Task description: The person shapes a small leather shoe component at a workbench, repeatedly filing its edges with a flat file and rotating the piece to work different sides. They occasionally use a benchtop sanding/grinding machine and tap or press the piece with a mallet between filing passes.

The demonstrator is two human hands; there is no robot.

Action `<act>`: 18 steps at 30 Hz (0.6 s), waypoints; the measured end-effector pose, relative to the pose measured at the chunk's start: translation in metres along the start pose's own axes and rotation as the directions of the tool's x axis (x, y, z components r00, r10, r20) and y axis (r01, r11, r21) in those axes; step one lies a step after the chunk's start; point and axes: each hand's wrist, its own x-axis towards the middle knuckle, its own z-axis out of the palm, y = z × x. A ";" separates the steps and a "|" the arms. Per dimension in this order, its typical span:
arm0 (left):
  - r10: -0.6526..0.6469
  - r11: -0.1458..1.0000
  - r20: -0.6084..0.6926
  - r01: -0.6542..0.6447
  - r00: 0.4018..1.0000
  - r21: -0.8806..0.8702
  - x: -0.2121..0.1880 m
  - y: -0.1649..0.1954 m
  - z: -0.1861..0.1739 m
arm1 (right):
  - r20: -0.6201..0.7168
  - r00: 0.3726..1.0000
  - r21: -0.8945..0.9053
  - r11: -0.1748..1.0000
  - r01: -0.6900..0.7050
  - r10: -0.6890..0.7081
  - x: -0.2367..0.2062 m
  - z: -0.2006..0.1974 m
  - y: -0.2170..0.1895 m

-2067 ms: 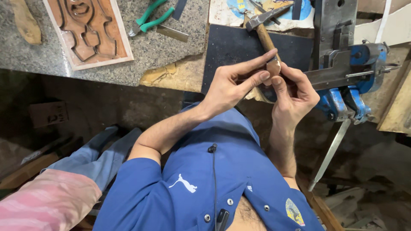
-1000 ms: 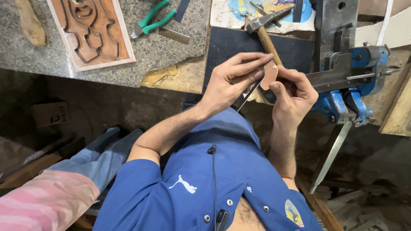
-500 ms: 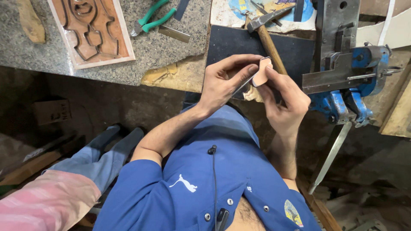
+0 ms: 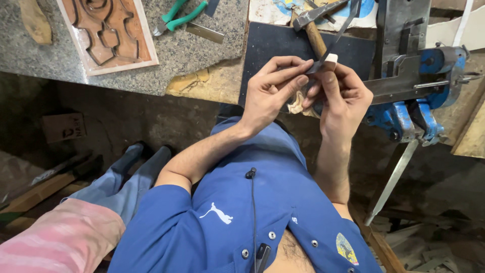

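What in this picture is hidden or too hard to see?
All in the head view:
- Thin metal strip: its lower end is hidden between the left hand and right hand.
- Pale piece: mostly covered by both hands; its kind is unclear.
- Hammer: handle end lies behind the fingers.
- Carved panel, green pliers and blue vise: cut off by the top edge.

The left hand (image 4: 270, 93) and right hand (image 4: 343, 96) meet over the bench's near edge, pinching a small wooden piece (image 4: 329, 60) between them. Just behind lies a hammer (image 4: 313, 25); the bench vise (image 4: 414, 86) stands right. Far left lie pliers (image 4: 182, 15) and a carved panel (image 4: 108, 33).
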 end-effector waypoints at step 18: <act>-0.076 0.995 0.012 0.075 0.997 0.069 0.002 0.006 0.003 | -0.045 0.998 -0.045 0.998 0.042 -0.044 0.000 -0.025 0.012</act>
